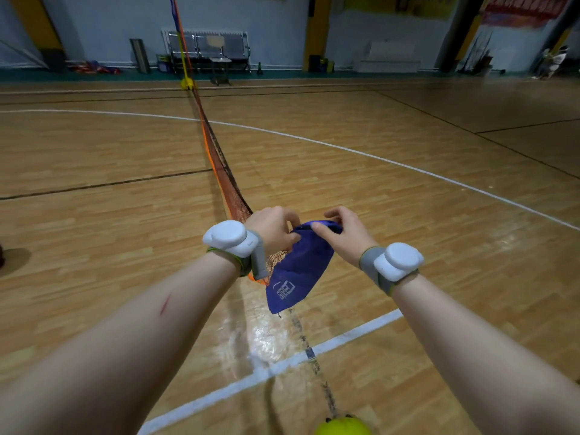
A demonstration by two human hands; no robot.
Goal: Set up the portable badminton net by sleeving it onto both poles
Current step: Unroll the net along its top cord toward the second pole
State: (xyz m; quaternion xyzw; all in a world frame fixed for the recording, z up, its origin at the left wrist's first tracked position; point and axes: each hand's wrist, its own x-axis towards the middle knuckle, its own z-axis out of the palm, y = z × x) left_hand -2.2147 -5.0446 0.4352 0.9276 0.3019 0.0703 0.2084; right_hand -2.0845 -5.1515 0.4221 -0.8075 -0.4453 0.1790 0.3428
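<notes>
The blue fabric sleeve of the orange-and-black mesh net is pinched at its opening by curled fingers of the left hand and right hand. The net is stretched to the far pole's yellow base, with metal wall seats behind. Open wooden floor is left around. The sleeve's white lettering cannot be read.

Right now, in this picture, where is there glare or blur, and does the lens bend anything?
Head view: light glares white on the floor just below the blue sleeve; the left hand and right hand pinching it are sharp; the far wall and corners are dim and soft; the wide lens stretches the forearms toward the bottom corners.
</notes>
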